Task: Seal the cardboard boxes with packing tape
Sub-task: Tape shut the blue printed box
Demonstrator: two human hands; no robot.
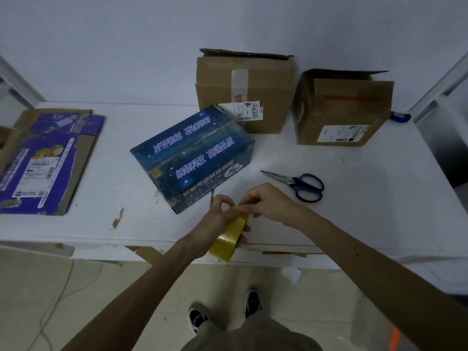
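A yellow-brown roll of packing tape (pixel 229 236) is held over the table's front edge. My left hand (pixel 217 214) grips the roll through and around it. My right hand (pixel 263 201) pinches at the tape's top edge with its fingertips. Just beyond the hands lies a blue printed box (pixel 195 153), its flaps closed, with tape along its seam. Two brown cardboard boxes stand at the back against the wall, one in the middle (pixel 244 92) and one to the right (pixel 344 110), both with top flaps up.
Blue-handled scissors (pixel 301 184) lie right of the blue box. Flattened purple cardboard (pixel 48 160) covers the table's left end. A blue object (pixel 400 116) sits behind the right box. The white table (pixel 354 198) meets a wall at the back. Scraps lie on the floor.
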